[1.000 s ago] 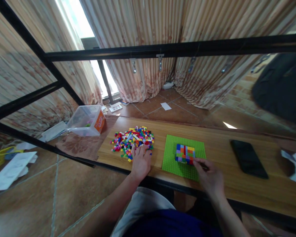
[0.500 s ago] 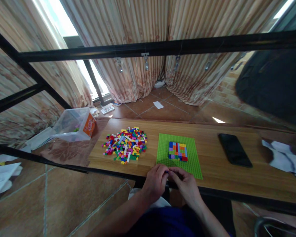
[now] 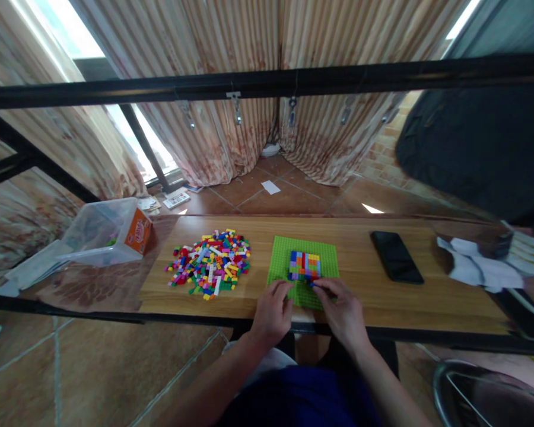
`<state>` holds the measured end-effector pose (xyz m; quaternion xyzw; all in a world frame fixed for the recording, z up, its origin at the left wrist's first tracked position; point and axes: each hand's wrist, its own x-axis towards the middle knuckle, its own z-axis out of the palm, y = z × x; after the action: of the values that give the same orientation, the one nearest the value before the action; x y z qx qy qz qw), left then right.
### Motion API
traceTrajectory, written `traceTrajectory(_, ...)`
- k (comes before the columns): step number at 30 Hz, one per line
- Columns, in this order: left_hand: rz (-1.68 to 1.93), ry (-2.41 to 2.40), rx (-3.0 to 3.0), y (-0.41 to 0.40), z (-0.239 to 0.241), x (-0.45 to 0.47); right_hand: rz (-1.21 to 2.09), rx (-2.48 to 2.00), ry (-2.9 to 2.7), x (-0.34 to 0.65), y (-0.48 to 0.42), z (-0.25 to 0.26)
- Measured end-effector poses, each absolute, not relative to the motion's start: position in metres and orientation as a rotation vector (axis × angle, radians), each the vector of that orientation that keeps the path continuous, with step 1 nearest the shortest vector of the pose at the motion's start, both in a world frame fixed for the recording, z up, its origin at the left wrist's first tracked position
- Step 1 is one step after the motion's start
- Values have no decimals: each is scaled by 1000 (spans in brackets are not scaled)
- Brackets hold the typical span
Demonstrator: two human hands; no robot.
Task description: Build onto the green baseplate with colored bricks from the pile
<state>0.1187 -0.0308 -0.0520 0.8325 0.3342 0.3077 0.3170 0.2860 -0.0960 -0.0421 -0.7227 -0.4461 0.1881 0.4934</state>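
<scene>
A multicoloured block of toy bricks (image 3: 304, 264) sits on the green baseplate (image 3: 329, 244). At the near right corner of that block, my right hand (image 3: 343, 308) pinches a small blue brick (image 3: 312, 284) between thumb and fingertips. Whether the brick touches the plate is hard to make out. My left hand (image 3: 271, 311) rests at the plate's near left edge, its fingers bent and the thumb apart from them, with nothing visible between. To the left lies a heap of loose toy bricks (image 3: 213, 261) in many colours.
The wooden table (image 3: 258, 225) also carries a black phone (image 3: 396, 256) on the right, with crumpled white papers (image 3: 476, 264) beyond it. A clear plastic box (image 3: 102, 228) with an orange label stands at the left. A black metal bar (image 3: 258, 83) crosses above.
My hands were together at the plate's near edge and have parted. The right one has moved forward to the brick block with the blue brick. The view has turned slightly right.
</scene>
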Motion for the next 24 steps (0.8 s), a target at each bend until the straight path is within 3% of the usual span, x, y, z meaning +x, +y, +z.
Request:
traceTrajectory(6, 839, 928, 2214, -19, -60, 119, 228, -1796, -1186, 292, -79, -55)
traceTrajectory(24, 827, 915, 2238, -18, -62, 119, 42, -1795, -1588, 301, -69, -60)
